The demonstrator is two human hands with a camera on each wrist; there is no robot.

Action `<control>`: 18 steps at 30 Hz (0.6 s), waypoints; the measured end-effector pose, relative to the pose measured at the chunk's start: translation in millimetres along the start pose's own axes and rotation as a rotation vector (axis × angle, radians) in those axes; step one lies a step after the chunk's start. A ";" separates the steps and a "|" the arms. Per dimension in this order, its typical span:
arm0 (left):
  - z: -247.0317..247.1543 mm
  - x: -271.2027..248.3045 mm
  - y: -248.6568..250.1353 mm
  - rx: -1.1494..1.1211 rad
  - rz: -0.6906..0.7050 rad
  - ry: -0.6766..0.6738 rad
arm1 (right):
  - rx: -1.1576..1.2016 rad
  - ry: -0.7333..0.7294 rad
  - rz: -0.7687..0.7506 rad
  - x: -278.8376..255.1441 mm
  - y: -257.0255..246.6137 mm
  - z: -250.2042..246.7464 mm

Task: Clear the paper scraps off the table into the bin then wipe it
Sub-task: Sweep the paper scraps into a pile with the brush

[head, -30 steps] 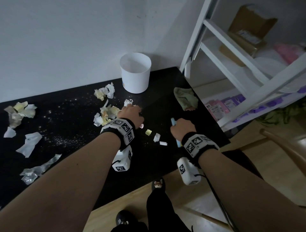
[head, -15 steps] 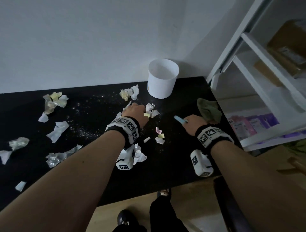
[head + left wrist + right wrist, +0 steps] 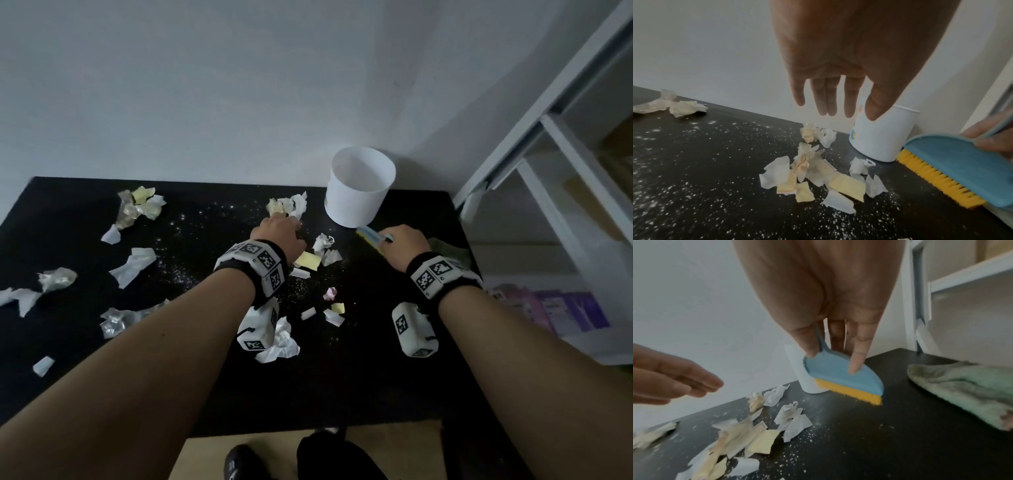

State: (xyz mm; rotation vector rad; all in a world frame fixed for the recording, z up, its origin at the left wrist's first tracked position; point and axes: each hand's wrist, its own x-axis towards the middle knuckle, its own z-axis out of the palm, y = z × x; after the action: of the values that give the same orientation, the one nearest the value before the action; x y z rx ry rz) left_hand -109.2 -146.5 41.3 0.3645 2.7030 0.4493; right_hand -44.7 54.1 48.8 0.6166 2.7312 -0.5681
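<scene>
White and yellow paper scraps [image 3: 317, 251] [image 3: 813, 177] [image 3: 748, 434] lie over the black table [image 3: 359, 377], with white crumbs among them. A white bin [image 3: 359, 186] [image 3: 882, 134] stands at the back of the table by the wall. My left hand [image 3: 279, 233] [image 3: 830, 100] hovers over the middle pile, fingers straight, holding nothing. My right hand [image 3: 404, 240] [image 3: 838, 344] grips the handle of a small blue brush with yellow bristles [image 3: 370, 237] [image 3: 846, 382] [image 3: 953, 175]. Its bristles touch the table right in front of the bin.
A green cloth [image 3: 448, 251] [image 3: 966, 391] lies at the table's right edge, behind my right hand. More scraps [image 3: 137, 205] are spread over the left half. A white shelf frame [image 3: 548, 144] stands to the right. The table's front edge and my feet are below.
My right hand carried the brush forward, from mid-table to the foot of the bin. My left hand moved slightly forward over the scraps. The head view swung left, showing more table.
</scene>
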 end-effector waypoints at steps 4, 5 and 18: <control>-5.2 5.9 -5.2 0.009 -0.065 0.007 | -0.018 0.036 0.073 19.8 -2.1 11.9; -6.4 7.9 -6.2 0.006 -0.075 0.009 | -0.012 0.019 0.088 22.6 -3.2 14.2; -4.5 18.6 -5.1 -0.035 -0.184 0.020 | -0.132 -0.065 -0.353 54.8 -40.1 6.6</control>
State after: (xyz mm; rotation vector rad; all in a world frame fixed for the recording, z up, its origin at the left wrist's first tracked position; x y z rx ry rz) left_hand -128.6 -146.7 37.5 0.0999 2.7127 0.4479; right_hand -109.6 37.0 36.2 0.0809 2.8021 -0.4676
